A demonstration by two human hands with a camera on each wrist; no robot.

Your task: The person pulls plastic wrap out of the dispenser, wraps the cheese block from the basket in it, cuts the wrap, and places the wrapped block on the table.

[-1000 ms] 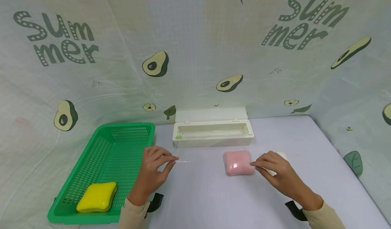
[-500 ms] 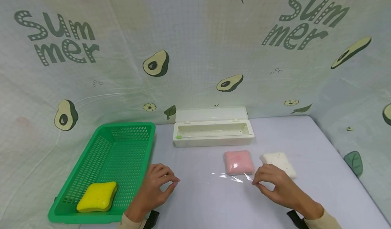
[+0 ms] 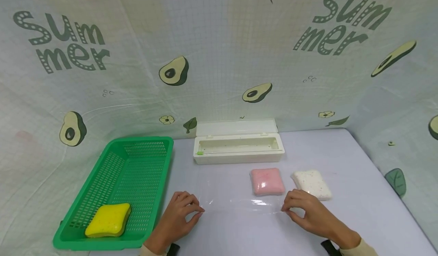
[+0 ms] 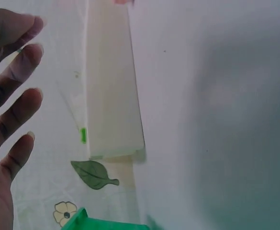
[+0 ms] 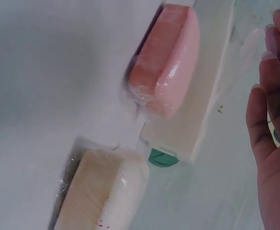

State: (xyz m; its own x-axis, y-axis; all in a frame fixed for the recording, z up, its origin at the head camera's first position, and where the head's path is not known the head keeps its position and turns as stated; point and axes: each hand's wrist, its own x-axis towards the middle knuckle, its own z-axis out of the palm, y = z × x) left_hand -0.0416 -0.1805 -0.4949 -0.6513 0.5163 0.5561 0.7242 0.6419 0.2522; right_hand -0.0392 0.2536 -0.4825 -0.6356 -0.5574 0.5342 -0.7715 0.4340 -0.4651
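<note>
A sheet of clear cling film [image 3: 259,202] stretches between my two hands, showing mostly as bright glints. My left hand [image 3: 179,216] pinches its left end between thumb and forefinger, beside the green basket. At the other end, my right hand [image 3: 308,212] pinches the film just in front of a white speckled block [image 3: 313,182]. Behind the film sits a pink block [image 3: 267,181], rounded at the corners. In the right wrist view, shiny wrinkled film covers both the pink block [image 5: 180,62] and the white block [image 5: 99,187].
At the back stands a long white cling film dispenser [image 3: 239,158], lid raised, with a small green cutter [image 3: 200,153] on its front left. A green basket [image 3: 167,157] on the left holds a yellow block [image 3: 108,220]. A printed cloth [image 3: 219,51] hangs behind the table.
Both hands have come down toward the table's front, drawing the film away from the dispenser and spreading it in front of the pink block. The white block, earlier mostly behind my right hand, shows more.
</note>
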